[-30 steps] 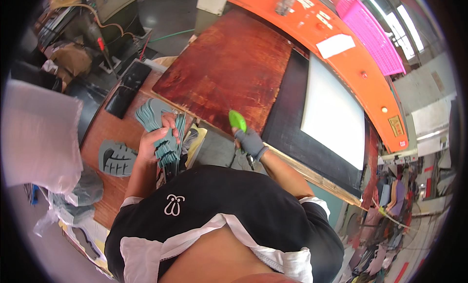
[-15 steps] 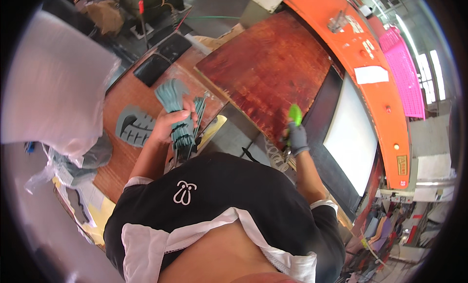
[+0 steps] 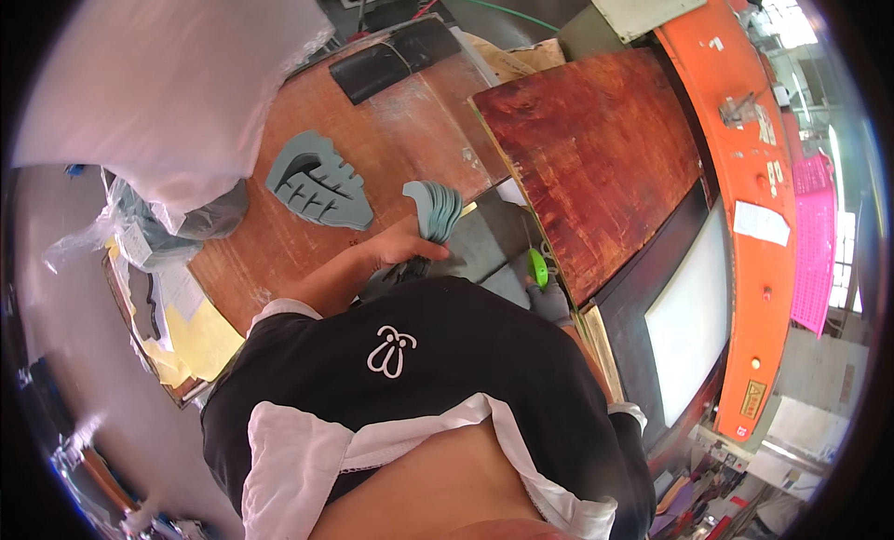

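Observation:
My left hand (image 3: 408, 243) is closed round a thick bundle of curved grey-green cut sheet pieces (image 3: 436, 209), close in front of my black shirt. The lower end of the bundle is partly hidden by the hand. My right hand (image 3: 551, 303), in a grey glove, grips a bright green tool (image 3: 537, 267) beside the edge of the dark red board. Part of a clear coiled hose (image 3: 548, 253) shows next to it. A pile of grey-green cut pieces (image 3: 317, 182) with slotted edges lies on the brown table, beyond my left forearm.
The brown table (image 3: 261, 251) carries a black sheet bundle (image 3: 396, 60) at its far side. A dark red board (image 3: 596, 158) and a white slab (image 3: 689, 317) lie to the right, before an orange machine beam (image 3: 740, 214). A plastic-wrapped bulk (image 3: 177, 74) stands at left.
My left hand has brought the bundle inward, away from the table pile. My right hand with the green tool has drawn back from over the red board toward my body. The view has turned.

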Demonstrator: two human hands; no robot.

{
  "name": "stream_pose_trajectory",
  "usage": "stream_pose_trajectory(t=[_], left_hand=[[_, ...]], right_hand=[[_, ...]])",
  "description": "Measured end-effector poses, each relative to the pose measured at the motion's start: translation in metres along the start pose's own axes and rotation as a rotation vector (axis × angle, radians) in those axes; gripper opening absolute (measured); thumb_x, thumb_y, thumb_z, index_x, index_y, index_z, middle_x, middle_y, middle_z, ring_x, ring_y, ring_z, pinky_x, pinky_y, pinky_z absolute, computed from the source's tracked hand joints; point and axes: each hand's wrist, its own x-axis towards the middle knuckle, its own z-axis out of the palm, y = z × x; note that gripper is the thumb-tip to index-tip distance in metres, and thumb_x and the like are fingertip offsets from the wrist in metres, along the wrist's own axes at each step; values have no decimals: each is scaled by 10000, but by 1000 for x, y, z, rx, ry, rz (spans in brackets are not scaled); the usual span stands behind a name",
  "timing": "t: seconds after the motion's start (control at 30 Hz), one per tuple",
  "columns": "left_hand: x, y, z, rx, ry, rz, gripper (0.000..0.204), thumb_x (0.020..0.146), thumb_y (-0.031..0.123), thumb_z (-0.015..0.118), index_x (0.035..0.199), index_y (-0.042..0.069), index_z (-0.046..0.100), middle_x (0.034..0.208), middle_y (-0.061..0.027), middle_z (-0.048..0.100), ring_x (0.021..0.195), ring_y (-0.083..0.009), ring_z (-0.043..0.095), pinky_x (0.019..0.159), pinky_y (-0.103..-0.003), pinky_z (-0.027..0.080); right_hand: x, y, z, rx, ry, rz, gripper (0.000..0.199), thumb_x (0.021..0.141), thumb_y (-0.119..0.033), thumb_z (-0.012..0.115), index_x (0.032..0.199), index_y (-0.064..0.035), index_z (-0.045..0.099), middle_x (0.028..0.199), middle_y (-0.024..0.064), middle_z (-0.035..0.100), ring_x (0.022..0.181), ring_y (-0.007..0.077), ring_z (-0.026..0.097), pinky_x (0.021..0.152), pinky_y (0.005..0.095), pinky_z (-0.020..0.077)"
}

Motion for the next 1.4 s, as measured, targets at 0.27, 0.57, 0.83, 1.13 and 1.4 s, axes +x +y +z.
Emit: stream_pose_trajectory(t=[0.27, 0.57, 0.83, 1.13, 1.4], left_hand=[[-2, 13, -1, -124, -28, 135, 157, 725, 89, 706, 804, 34, 582, 780, -41, 555, 726, -133, 541, 645, -272, 434], [-46, 23, -4, -189, 78, 253, 176, 705, 94, 730, 770, 36, 577, 779, -32, 550, 751, -138, 511, 682, -281, 410], [-56, 26, -4, -307, 148, 184, 182, 696, 130, 749, 732, 22, 607, 809, -77, 566, 793, -178, 538, 706, -304, 426], [-32, 37, 11, -345, 146, 203, 212, 746, 138, 722, 835, 15, 574, 831, -88, 559, 724, -183, 587, 646, -305, 478], [-24, 56, 15, -429, 482, 144, 193, 795, 155, 667, 903, 28, 569, 790, -88, 591, 711, -199, 593, 628, -308, 479]], right_hand=[[60, -76, 33, 227, 24, -246, 579, 824, -463, 580, 1124, 23, 485, 900, 282, 613, 882, 453, 593, 744, 484, 455], [215, -171, 84, 287, 159, -146, 616, 786, -476, 612, 1118, 18, 449, 1038, 270, 583, 942, 439, 581, 811, 470, 457], [256, -214, 96, -25, 389, -559, 766, 796, -472, 601, 1311, 25, 327, 1215, 287, 485, 1077, 430, 526, 891, 454, 446], [265, -146, 82, -66, 198, -101, 748, 813, -459, 587, 1338, 6, 328, 1299, 285, 456, 1179, 398, 484, 982, 449, 386], [177, -157, 74, 358, 137, -410, 559, 821, -393, 586, 1227, -28, 466, 1168, 245, 556, 1066, 341, 564, 888, 415, 441]])
